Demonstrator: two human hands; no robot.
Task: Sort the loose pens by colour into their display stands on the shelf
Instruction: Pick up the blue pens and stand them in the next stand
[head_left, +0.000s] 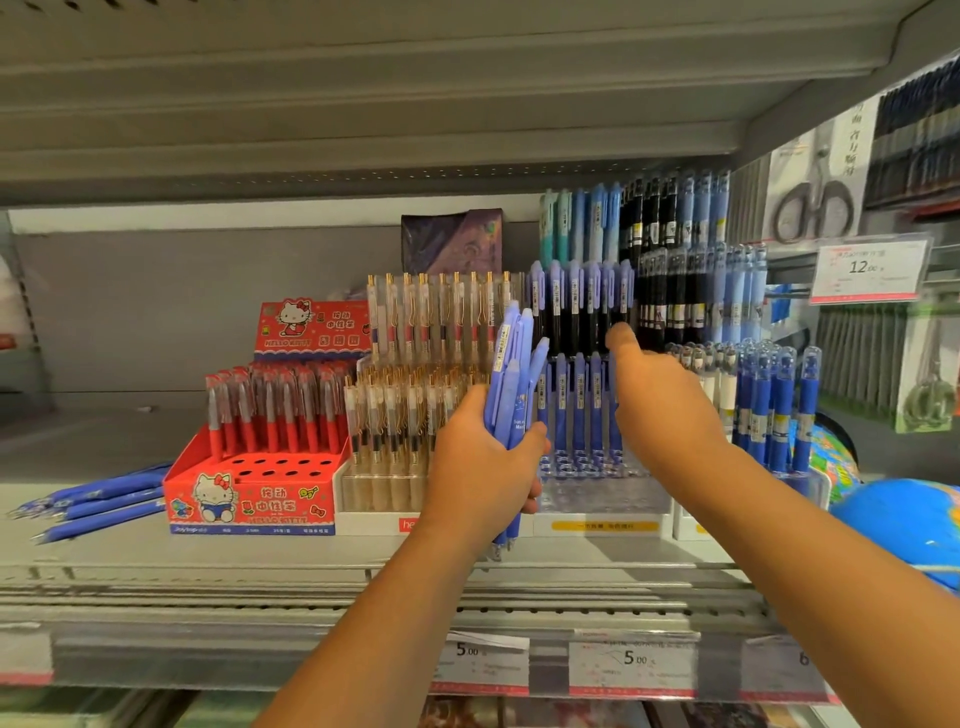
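Note:
My left hand (480, 457) grips a bundle of several periwinkle-blue pens (514, 374), held upright in front of the shelf. My right hand (660, 395) reaches into the tiered clear stand (602, 499) of matching blue pens, its thumb up by the middle row; its fingers are hidden behind the hand. Several more loose blue pens (98, 501) lie flat on the shelf at the far left. The red Hello Kitty stand (249, 499) holds red pens at the back, with empty holes in front.
A clear stand of gold-clipped pens (415, 395) sits between the red and blue stands. Dark blue capped pens (779, 405) stand at the right, beside a blue globe (904, 525). Price tags (631, 662) line the shelf edge. Scissors (815, 208) hang at upper right.

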